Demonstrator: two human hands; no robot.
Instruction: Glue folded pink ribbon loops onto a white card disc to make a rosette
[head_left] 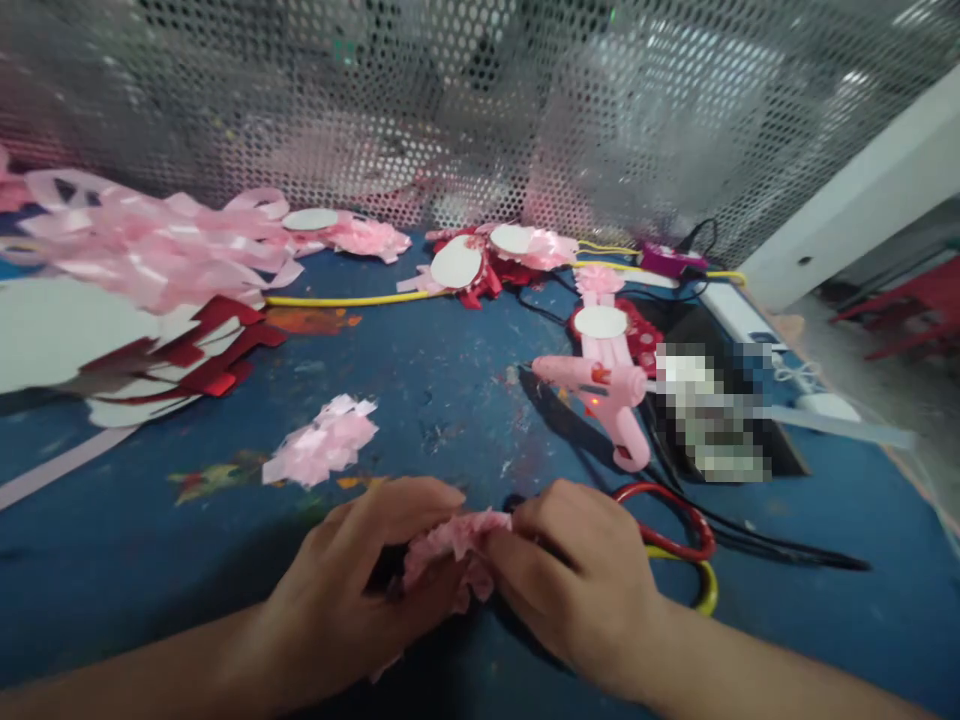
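Pink ruffle (450,538) is sitting low and central, between two bare hands over the near part of the blue table (427,370). Left hand (352,580) is cupping it in a C: fingers arching over the top side, thumb lying low against it, a dark gap showing toward the palm. Right hand (577,580) is closing more tightly, fingers curled, tips bunching at the ruffle's right edge. Exact contact of those tips is hiding behind the knuckles; cannot tell whether thumb or finger is pressing hardest.

On handling, my judgement: this folded stuff is looking light and easily crushed, so the left hand is serving best as a loose cradle, with the right doing the fine pinching. Good practice would be gripping one fold at a time at the edge, pressing with fingertips rather than palm, and letting the frill stand out instead of flattening. Turning the ruffle in the left fingers would probably be kinder than twisting both wrists.

Watching the surroundings: glue gun (628,435) is resting just beyond the right hand, a small light glowing on its side, so I am guessing it is hot; knuckles should be staying clear of its nozzle. Scissors (703,530) are lying just beside the right hand, partly covered by it, loops showing red and yellow. Loose piece (322,440), also pink, is lying beyond the left hand, apart from it.
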